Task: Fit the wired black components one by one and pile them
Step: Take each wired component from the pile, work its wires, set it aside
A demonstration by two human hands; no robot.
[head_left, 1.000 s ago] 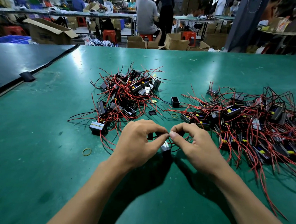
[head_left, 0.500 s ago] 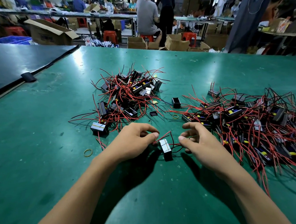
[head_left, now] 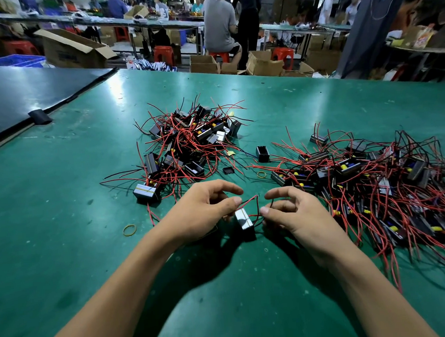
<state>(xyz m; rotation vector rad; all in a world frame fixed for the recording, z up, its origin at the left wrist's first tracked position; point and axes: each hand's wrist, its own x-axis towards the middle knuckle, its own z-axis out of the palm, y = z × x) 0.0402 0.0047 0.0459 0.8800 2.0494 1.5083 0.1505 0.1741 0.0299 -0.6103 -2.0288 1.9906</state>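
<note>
A black block (head_left: 244,220) sits on the counter (head_left: 90,241). The left hand (head_left: 200,208) has its grip clamped on the red wire (head_left: 249,199), and the right hand (head_left: 294,213) pinches its other end.

Left hand (head_left: 203,211), right hand (head_left: 294,213) parted; component (head_left: 244,220) now on table (head_left: 62,204), wires (head_left: 252,200) drawn out.

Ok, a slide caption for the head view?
Left hand and right hand pinch the wires of one black component, left pile and right pile beyond, on a green table.
</note>
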